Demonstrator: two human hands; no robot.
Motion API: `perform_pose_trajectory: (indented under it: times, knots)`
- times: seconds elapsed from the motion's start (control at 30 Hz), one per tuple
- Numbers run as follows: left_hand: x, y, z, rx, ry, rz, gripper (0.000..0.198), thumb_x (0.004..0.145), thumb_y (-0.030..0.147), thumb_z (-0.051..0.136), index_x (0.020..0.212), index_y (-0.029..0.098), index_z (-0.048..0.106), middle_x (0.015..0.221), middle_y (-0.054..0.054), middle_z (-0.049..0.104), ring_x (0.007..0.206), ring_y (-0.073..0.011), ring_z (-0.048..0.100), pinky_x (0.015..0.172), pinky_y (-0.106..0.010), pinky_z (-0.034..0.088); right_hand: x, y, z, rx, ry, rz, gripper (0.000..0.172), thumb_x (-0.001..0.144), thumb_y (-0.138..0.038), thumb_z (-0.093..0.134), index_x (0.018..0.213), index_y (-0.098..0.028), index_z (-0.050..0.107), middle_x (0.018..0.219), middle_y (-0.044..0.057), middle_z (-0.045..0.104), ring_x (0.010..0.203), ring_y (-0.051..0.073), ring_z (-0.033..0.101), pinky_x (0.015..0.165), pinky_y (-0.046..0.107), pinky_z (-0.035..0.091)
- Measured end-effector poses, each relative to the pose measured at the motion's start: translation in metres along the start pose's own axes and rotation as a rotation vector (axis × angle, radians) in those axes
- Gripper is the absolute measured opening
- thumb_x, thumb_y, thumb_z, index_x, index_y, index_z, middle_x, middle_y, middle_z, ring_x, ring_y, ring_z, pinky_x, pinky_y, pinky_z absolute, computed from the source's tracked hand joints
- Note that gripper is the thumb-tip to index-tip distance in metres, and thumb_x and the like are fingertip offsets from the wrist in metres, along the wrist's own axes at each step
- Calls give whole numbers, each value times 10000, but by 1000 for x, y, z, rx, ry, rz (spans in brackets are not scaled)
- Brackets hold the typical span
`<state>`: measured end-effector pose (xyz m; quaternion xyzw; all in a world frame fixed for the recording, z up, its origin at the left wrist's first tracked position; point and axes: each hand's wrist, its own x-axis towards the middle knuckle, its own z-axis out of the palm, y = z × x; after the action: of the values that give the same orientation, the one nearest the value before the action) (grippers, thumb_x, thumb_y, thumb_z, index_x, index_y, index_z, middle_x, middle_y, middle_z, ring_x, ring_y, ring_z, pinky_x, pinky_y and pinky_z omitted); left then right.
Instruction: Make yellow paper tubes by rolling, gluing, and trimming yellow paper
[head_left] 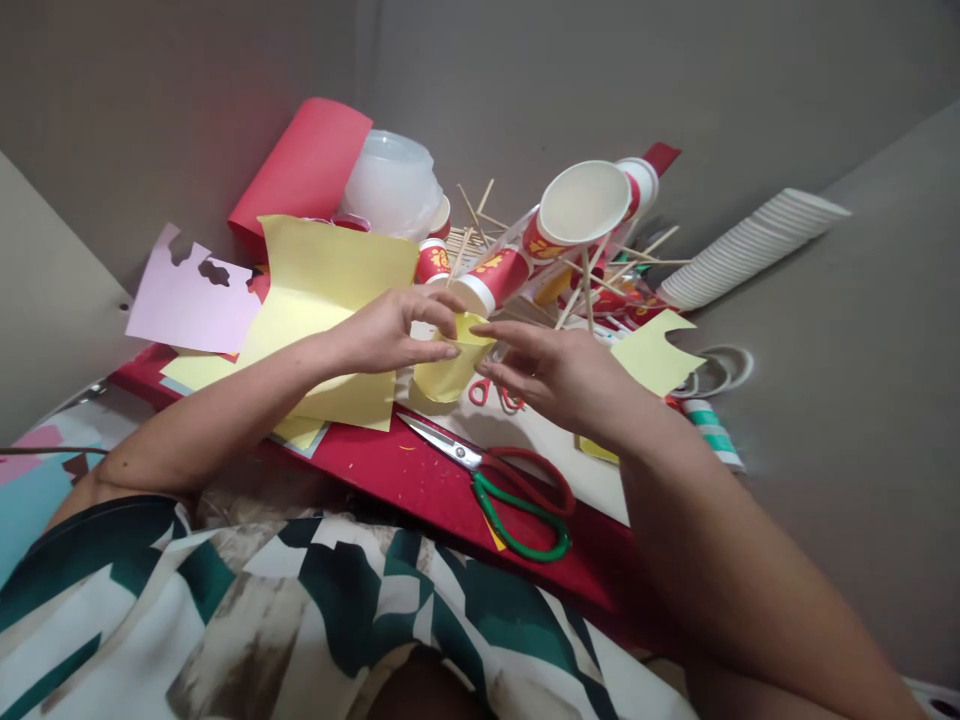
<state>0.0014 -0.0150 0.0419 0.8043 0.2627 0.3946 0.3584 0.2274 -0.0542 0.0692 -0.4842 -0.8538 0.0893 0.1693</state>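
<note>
A small yellow paper tube or cup [442, 375] stands in the middle of the table, its upper edge curled round. My left hand [401, 330] grips it from the left, thumb on the near face and bent fingers over the rim. From the right, my right hand [559, 375] has its fingertips on the opposite edge of the yellow paper. Just nearer to me lie large scissors [480, 465] with one red and one green handle, blades apart. Small red-handled scissors [480, 390] show partly behind the tube.
Yellow paper sheets [337, 265] and cut pink paper [195, 300] lie left. Behind stand a red sheet [304, 165], a plastic tub [390, 180], red-and-white paper cups [499, 275] and wooden sticks [469, 240]. On the right, stacked white cups [750, 250] lean near the wall.
</note>
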Motion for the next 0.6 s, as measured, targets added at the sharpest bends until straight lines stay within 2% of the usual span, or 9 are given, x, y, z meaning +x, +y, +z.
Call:
perform_pose_trajectory:
  times: [0.07,0.13,0.2,0.27,0.3,0.4,0.47,0.53,0.6]
  knots:
    - [0,9,-2,31,-50,6,126,798,315,740,746,200,739,1141,-88,701,1067,-225,644,1005,-367,432,0,1,2,44,-8,-11,275,882,-325,608,1076,-184,742,678,39,727,547,150,603,555,268,400]
    - [1,17,-9,99,-55,33,154,836,341,700,877,205,758,1142,-85,702,1084,-230,636,997,-368,438,0,3,4,82,-24,-17,241,897,-337,583,957,-186,761,697,44,726,549,142,591,550,265,390]
    - [5,23,-24,186,30,53,265,863,342,666,1087,215,728,1182,-74,685,1128,-235,609,1016,-383,432,1,6,5,88,-21,-9,236,898,-337,579,932,-192,762,710,43,727,559,141,589,552,262,386]
    - [12,23,-48,272,181,38,418,817,299,712,1225,224,658,1288,-60,630,1216,-251,551,1079,-409,390,1,10,6,44,2,10,231,888,-340,589,936,-200,765,707,44,727,557,145,585,547,262,379]
    - [16,21,-62,315,226,35,499,762,264,755,1245,226,638,1334,-55,600,1290,-275,488,1119,-433,352,2,11,7,7,14,19,232,883,-344,593,934,-202,769,708,48,730,560,150,589,546,264,375]
    - [26,2,-101,510,244,-19,634,640,194,796,1244,286,627,1378,-42,569,1394,-320,339,1190,-514,228,3,13,9,-111,30,52,242,875,-346,602,945,-196,779,754,73,754,607,177,628,553,269,367]
    - [26,-16,-119,681,185,-92,688,548,169,800,1210,287,654,1214,-85,643,1303,-365,408,1154,-566,229,4,12,11,-163,14,65,255,881,-346,596,968,-192,780,784,83,763,635,187,645,558,271,360]
    - [21,-31,-127,851,90,-102,557,585,204,736,1137,261,690,1014,-97,672,1110,-350,525,1051,-547,346,4,11,13,-191,-6,71,268,893,-352,582,973,-189,779,766,85,760,618,186,636,554,273,350]
    - [10,-37,-126,968,30,-64,242,669,222,624,890,248,720,792,-68,635,897,-277,572,940,-450,425,5,11,14,-208,-18,70,270,894,-349,573,963,-186,778,745,86,754,606,186,628,551,274,344]
